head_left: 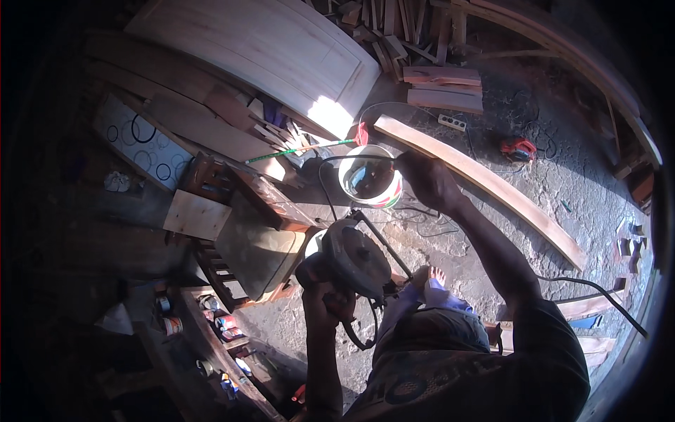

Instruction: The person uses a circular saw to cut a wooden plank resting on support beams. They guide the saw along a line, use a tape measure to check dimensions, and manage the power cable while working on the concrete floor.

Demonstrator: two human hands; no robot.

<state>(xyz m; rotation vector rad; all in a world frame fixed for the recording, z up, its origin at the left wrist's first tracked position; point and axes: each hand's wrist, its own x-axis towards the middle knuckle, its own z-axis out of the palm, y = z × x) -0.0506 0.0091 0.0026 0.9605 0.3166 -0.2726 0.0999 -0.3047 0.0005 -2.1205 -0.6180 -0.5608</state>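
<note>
My left hand [329, 304] is wrapped round the rear handle of a dark circular saw [349, 259], which I hold up off the floor in front of my body. A black power cord [326, 184] loops up from near the saw to my right hand [427, 184]. That hand is raised further ahead, its fingers closed on the cord. Beneath the stretched cord stands a white bucket [394, 195] with dark items inside, next to my right hand. The exact finger placement on both hands is partly in shadow.
A long curved plank [485, 179] lies on the floor to the right, near a power strip [452, 122] and a red power tool [518, 150]. A wooden chair [264, 243] stands left of the saw. A large wooden panel [260, 53] leans at the far left.
</note>
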